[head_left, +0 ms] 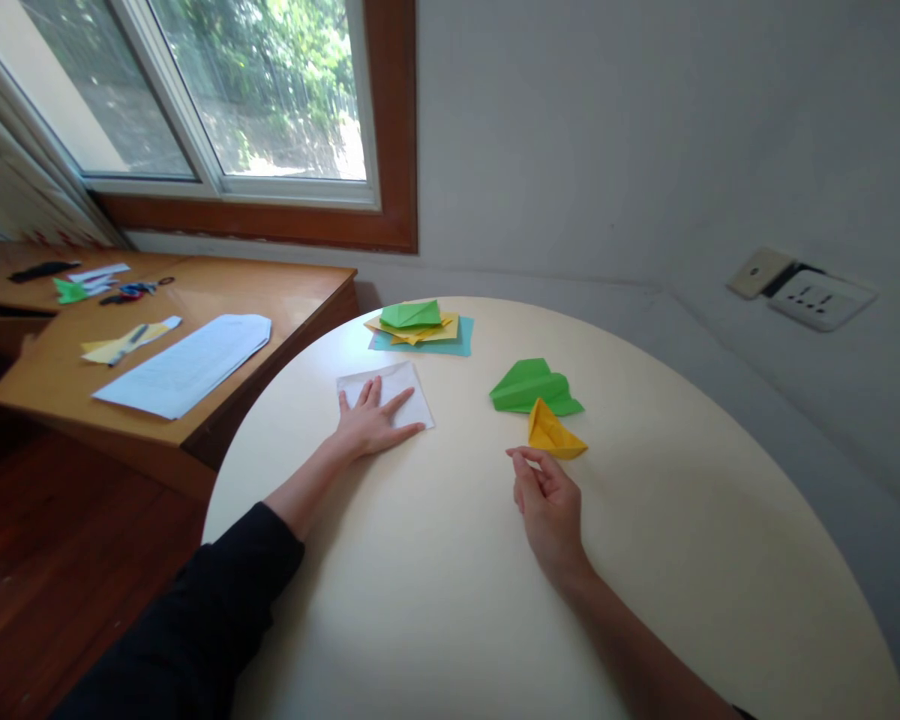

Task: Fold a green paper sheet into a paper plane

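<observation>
- The left hand point(371, 423) lies flat and fully open, palm down, fingers spread on the near edge of a white square paper sheet point(390, 392) toward the round cream desk's point(435, 580) far left side.
- Its forearm, in a dark pushed-up sleeve point(217, 610), reaches in from the desk's near left edge.
- A stack of folded green, yellow and teal papers point(418, 328) sits at the far edge.
- The right hand point(547, 505) is loosely curled, thumb and forefinger nearly pinched, gripping nothing, fingertips just short of a yellow folded paper boat point(553, 433).
- A green folded paper plane point(532, 387) lies just beyond the boat, touching it.
- A wooden side desk point(285, 290) with papers stands left, under a window point(255, 90).
</observation>
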Motion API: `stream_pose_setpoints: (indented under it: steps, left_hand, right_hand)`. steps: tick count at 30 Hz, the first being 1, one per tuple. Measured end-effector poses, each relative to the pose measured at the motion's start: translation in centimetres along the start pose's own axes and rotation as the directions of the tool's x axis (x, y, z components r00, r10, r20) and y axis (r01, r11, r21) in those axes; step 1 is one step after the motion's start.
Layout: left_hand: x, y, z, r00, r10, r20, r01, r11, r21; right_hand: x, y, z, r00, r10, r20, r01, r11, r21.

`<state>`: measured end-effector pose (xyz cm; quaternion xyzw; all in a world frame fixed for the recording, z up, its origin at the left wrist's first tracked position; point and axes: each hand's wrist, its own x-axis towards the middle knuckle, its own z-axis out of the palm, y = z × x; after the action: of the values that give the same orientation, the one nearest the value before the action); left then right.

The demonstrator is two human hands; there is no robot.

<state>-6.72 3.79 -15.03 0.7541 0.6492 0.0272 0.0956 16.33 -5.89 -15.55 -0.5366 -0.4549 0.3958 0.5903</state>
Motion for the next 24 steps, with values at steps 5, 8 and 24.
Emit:
stream_pose_setpoints:
  steps: [5,8,24]
  left_hand:
    - [-0.3,0.2,0.2,0.999,-0.003,-0.048,0.004,1.000,0.012]
    - [-0.8,0.3,0.4,0.990,0.011,-0.139,-0.010,1.000,0.004]
    - [-3.9,1.0,1.2,0.800,0.211,-0.562,-0.184,0.977,0.105]
  right_hand:
    - [0.0,0.2,-0.2,0.988,-0.148,0.032,0.151,0.980,-0.129]
    - [0.4,0.0,-0.9,0.936,-0.349,0.043,0.345,0.888,-0.302]
    - [3.8,3.1,-6.8,0.862,-0.508,-0.013,0.278,0.493,-0.825]
